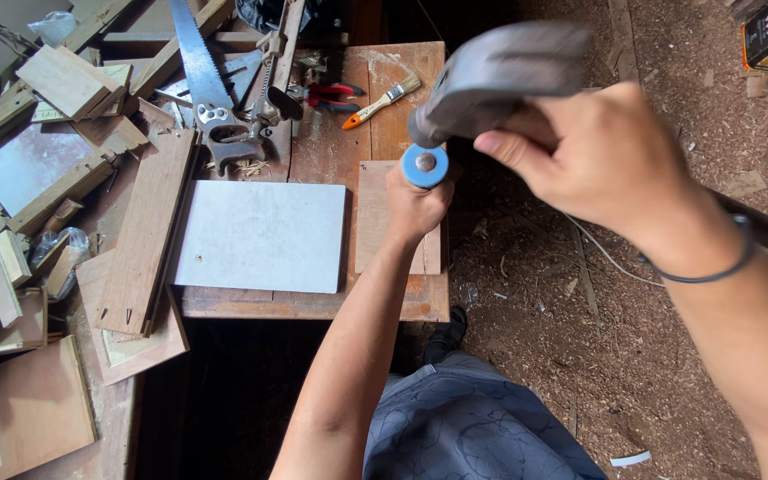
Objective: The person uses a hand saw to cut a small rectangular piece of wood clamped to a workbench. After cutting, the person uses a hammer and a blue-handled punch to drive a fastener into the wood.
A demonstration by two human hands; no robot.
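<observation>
Woodworking shop; handsaw (196, 67), offcut planks (147, 233), worn workbench (313, 160), sawdust-strewn floor (580, 356)

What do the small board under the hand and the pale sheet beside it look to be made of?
The small board looks like bare, unfinished wood: reddish-brown, with lengthwise grain. The pale sheet is flat, smooth, whitish-grey and matte, perhaps laminate or a coated panel; the picture cannot settle which.

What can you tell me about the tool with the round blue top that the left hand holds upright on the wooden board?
The tool shows mostly its round blue top with a grey metal centre, seen from above; its shaft is hidden inside the fist. The left hand wraps it and holds it upright over the narrow wooden board on the workbench. The grey hammer head, in the right hand, hangs just above it, blurred; contact cannot be told.
</observation>
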